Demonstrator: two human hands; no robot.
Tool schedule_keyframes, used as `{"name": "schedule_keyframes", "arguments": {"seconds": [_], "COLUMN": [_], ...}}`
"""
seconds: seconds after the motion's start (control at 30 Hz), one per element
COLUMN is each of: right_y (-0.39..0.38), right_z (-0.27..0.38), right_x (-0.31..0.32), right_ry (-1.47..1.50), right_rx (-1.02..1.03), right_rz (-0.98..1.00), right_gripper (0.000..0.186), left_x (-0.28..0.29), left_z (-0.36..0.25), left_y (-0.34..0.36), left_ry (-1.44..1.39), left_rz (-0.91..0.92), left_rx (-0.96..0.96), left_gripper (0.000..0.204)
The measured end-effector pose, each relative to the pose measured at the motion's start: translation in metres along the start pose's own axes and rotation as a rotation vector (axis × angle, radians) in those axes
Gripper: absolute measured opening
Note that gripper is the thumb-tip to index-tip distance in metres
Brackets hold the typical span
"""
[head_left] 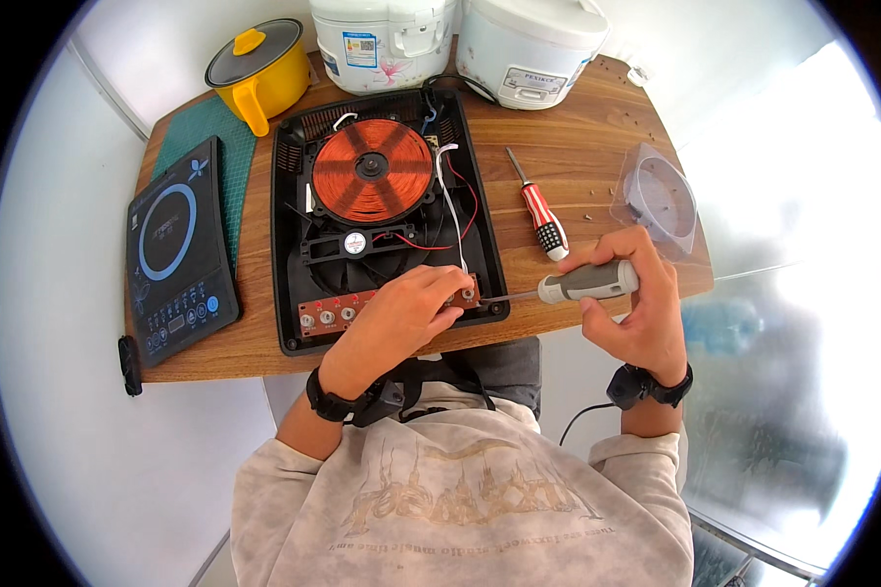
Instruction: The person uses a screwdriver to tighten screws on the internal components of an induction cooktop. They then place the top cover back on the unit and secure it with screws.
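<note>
An opened induction cooker base (280, 210), a black housing, lies before me with its copper coil (373, 171) at the far end. Along its near edge runs a reddish-brown circuit board (338, 315) with round silver buttons. My left hand (401, 311) is closed at the board's right end, fingers bent over it and partly hiding it. A grey-and-white screwdriver (587, 283) is gripped in my right hand (646, 298). Its long shaft points left, the tip at the board's right end by the housing's corner. A white cable (452, 201) runs up from there toward the coil.
A screwdriver with a red-striped handle (541, 217) lies right of the housing, near loose screws. Beyond is a clear plastic dish (659, 196). The cooker's black top panel (174, 252) rests left on a green mat (182, 132). A yellow pot (269, 83) and two rice cookers (387, 49) stand behind.
</note>
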State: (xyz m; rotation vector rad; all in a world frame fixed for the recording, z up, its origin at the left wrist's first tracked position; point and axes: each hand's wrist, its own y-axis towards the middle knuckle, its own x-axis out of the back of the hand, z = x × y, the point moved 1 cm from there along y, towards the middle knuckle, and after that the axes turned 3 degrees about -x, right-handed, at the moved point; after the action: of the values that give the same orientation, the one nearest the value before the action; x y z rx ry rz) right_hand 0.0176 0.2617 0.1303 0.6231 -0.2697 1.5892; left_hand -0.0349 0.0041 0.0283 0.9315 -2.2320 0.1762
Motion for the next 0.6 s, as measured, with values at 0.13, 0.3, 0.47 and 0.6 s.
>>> {"name": "schedule_keyframes", "arguments": {"seconds": [0.13,0.3,0.47,0.6], "right_y": [0.0004,0.0035,0.0051,0.0030], "right_z": [-0.0011,-0.0035,-0.0018,-0.0013], "right_x": [-0.0007,0.0030,0.0044,0.0047], "right_ry": [0.078,0.072,0.079,0.107], "right_rx": [-0.009,0.028,0.023,0.000], "right_rz": [0.000,0.056,0.060,0.029], "right_gripper": [0.035,0.035,0.036,0.036], "left_x": [-0.0005,-0.0005,-0.0011,-0.0014], "left_z": [0.0005,0.0004,-0.0004,-0.0009], "left_y": [0.0000,-0.0003,-0.0017,-0.0008], "left_ry": [-0.010,-0.005,0.030,0.024], "left_rz": [-0.016,-0.002,0.002,-0.004], "left_rx": [-0.029,-0.049,-0.068,-0.063], "left_gripper": [0.032,0.032,0.034,0.032]}}
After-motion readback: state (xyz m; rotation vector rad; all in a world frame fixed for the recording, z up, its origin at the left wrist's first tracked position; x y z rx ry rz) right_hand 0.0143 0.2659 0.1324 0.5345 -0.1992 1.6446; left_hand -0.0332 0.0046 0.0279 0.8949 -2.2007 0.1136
